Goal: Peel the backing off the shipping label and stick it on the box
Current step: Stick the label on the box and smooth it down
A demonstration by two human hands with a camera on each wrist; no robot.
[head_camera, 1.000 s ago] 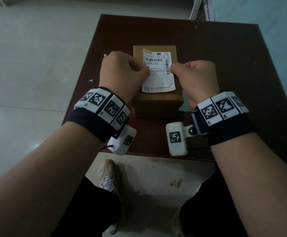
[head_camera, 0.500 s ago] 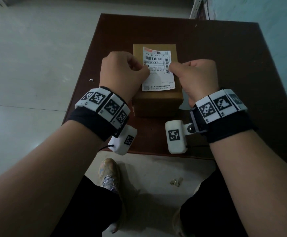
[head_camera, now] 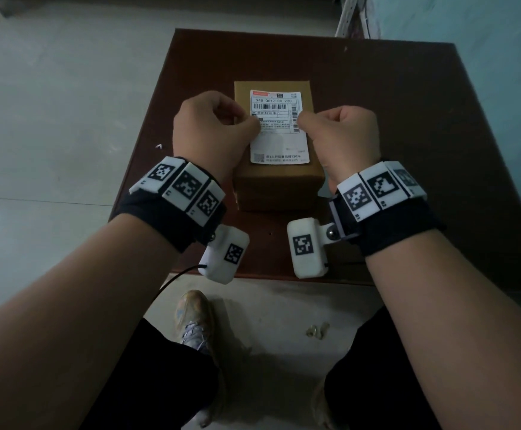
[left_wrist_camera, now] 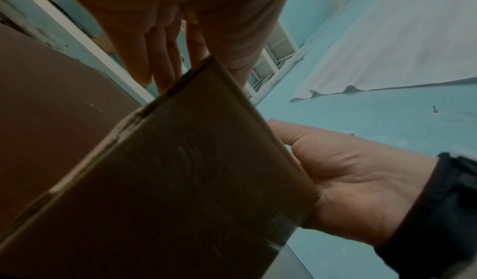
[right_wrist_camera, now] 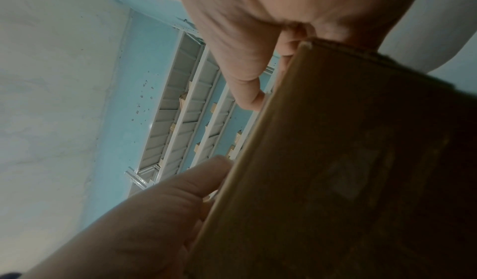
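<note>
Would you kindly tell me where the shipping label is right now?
In the head view, the shipping label lies on the box, mid-table, between the left hand and right hand.

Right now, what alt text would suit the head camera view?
Two hands, left hand and right hand, hold a white shipping label by its side edges over the top of a brown cardboard box, which sits on a dark brown table.
</note>
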